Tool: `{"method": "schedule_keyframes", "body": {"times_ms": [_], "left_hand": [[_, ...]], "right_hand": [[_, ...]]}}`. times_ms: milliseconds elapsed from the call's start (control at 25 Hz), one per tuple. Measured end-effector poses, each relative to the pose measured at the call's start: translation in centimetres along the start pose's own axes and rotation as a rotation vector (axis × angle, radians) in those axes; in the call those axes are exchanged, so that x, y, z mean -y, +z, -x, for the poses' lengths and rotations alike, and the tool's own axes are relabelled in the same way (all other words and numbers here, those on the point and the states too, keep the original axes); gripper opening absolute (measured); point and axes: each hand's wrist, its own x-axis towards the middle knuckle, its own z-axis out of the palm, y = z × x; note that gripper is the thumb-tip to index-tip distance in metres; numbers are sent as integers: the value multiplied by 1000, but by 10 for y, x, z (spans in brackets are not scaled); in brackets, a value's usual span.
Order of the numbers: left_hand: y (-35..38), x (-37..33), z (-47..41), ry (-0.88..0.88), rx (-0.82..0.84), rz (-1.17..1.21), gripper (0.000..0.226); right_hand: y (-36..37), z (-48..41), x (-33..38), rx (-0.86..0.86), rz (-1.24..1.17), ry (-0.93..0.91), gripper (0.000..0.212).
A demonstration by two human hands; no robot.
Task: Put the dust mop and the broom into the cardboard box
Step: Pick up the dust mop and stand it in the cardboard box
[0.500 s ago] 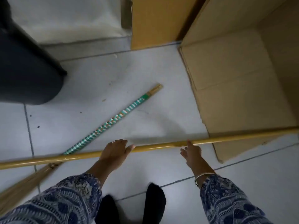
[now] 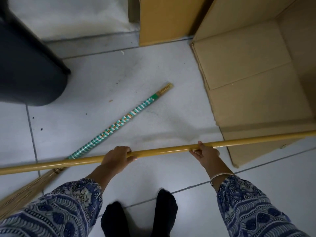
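Observation:
A long yellow pole, the dust mop's handle (image 2: pixel 162 149), runs across the view from the left edge to the right edge; its head is out of view. My left hand (image 2: pixel 117 158) is wrapped around it near the middle. My right hand (image 2: pixel 206 152) grips it further right. The broom (image 2: pixel 119 123) lies on the tiled floor with a green-and-white wrapped handle pointing up right and straw bristles at the lower left, passing under the pole. A large open cardboard box (image 2: pixel 242 69) lies on its side at the right.
A dark bin (image 2: pixel 29 62) stands at the upper left. A second cardboard panel (image 2: pixel 164 19) leans at the top centre beside the box. My two feet in black socks (image 2: pixel 140 218) stand on the white tiles below the pole.
Both hands have closed around the yellow pole; half a second ago the fingers were loose on it. The pole sits slightly higher.

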Motion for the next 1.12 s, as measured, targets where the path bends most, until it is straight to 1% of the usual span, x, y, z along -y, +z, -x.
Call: {"method": "schedule_keyframes", "body": {"times_ms": [160,280,400,560,680,800,920,1120], "left_hand": [[-23,-4,27,-23,-43,-12,24],[-48,-6,58,0,-71,-8,17],[-85,-17,94,5,-80,-9,20],[-156,-68,144,44,-57,-17,32],[-219,-114,192,102,-131,-9,38],[-273,-156,240,145,-184,2,38],[-323,-195,291,202,-242,46,32],[-389,-257,359,286,-362,186,33]], "right_hand": [[-4,46,9,40,-22,0,12],[-10,93,26,157,-56,-28,7],[-16,143,50,257,-77,-82,6],[-19,225,110,327,-99,-209,13],[-30,310,171,376,-86,-316,16],[-48,391,226,385,-60,-410,14],[-73,474,269,424,-43,-531,12],[-109,606,328,502,-22,-736,12]]}}
